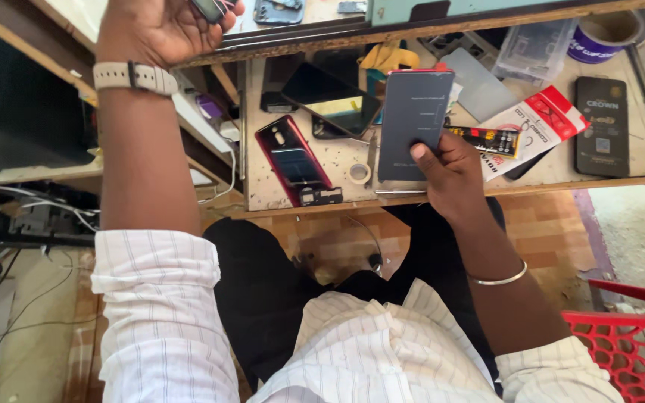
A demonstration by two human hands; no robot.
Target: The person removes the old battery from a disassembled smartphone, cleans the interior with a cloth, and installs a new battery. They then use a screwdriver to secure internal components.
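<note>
I see my right hand [453,170] pinching a dark grey phone panel [414,123] by its lower corner, above the desk's [293,195] front edge. My left hand [160,26] curls around a small dark part [209,9] beyond the far edge.

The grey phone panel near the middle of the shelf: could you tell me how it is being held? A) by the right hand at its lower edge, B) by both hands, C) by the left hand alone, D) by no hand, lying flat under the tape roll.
A: the right hand grips the grey phone panel at its lower edge, while the left hand is raised up at the upper shelf holding a small dark item.
</note>
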